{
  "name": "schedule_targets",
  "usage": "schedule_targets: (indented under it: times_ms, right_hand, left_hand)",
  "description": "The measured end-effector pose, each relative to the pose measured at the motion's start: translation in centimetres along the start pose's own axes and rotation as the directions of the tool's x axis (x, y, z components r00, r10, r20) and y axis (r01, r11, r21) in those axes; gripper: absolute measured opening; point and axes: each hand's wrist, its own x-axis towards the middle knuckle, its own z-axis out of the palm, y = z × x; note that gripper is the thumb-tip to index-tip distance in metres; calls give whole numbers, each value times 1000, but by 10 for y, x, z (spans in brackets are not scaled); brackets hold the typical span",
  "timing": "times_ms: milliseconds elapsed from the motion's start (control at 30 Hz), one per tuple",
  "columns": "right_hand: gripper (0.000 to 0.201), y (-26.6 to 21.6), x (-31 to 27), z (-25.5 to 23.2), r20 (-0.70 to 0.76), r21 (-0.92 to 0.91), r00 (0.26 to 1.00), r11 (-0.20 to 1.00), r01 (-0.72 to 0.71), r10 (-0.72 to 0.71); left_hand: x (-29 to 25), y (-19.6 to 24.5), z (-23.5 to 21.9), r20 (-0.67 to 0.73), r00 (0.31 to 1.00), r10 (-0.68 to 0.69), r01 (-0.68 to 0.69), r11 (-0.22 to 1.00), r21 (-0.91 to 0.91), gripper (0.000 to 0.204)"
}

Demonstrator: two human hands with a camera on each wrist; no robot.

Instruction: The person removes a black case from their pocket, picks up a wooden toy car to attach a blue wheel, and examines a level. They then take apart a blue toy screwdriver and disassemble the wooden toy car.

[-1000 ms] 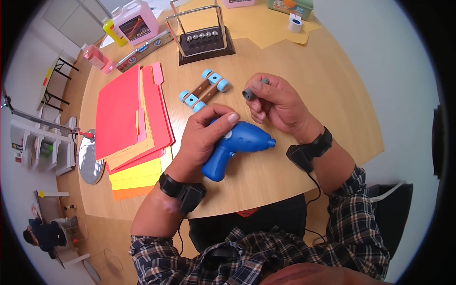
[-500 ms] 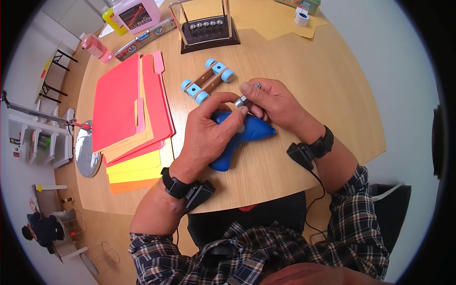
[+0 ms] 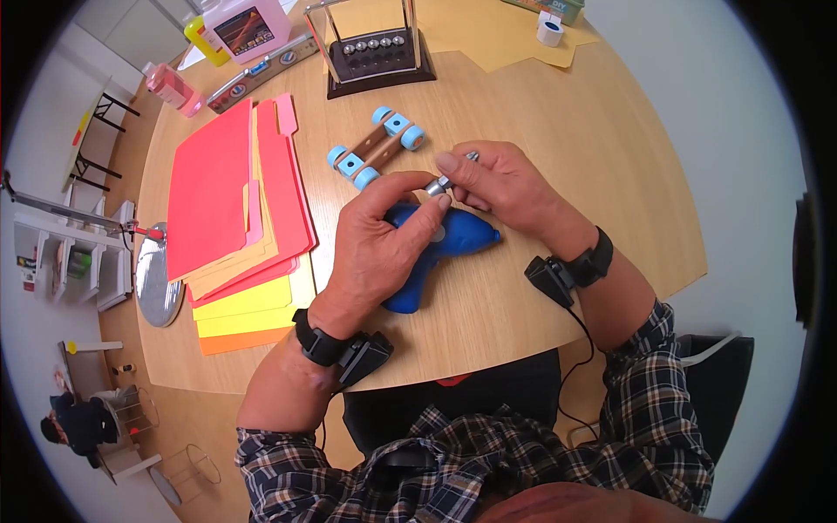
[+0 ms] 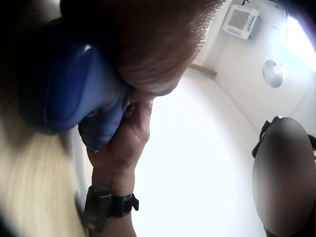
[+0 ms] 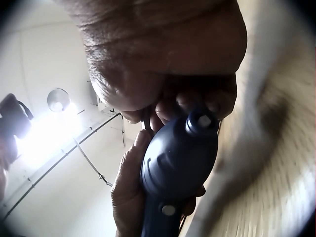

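My left hand [image 3: 370,240] grips a blue toy drill [image 3: 466,234] over the table, its nose pointing right. The drill's rounded nose, with a pale hexagonal tip, and a round button show in the right wrist view. My right hand [image 3: 506,187] pinches a small silver-grey bit [image 3: 443,184] between thumb and curled fingers, above the drill's body. The left thumb and index fingertip meet at the bit's lower end. A toy car chassis [image 3: 382,148] with brown bars and light blue wheels rests just beyond the left hand.
Red, orange and yellow folders [image 3: 209,192] lie stacked at left. Behind stand a Newton's cradle [image 3: 382,80], a spirit level [image 3: 261,73], a pink jug [image 3: 248,30] and a pink bottle [image 3: 173,89]. A tape roll [image 3: 549,33] sits on yellow paper [image 3: 475,39] at the back.
The right hand has brought the bit left and down to the left hand, whose thumb and index finger have lifted from the drill to meet it. Little differs in the last half second.
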Motion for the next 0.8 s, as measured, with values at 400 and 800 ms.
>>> schedule_targets:
  times_ms: [400, 800]
  right_hand:
    - [42, 5, 1, -3, 36, 128, 998, 990, -50, 46]
    - [22, 5, 1, 1, -31, 66, 999, 998, 19, -17]
  left_hand:
    - [2, -6, 1, -17, 1000, -18, 17, 999, -42, 27]
    - [6, -12, -5, -36, 998, 60, -53, 985, 162, 30]
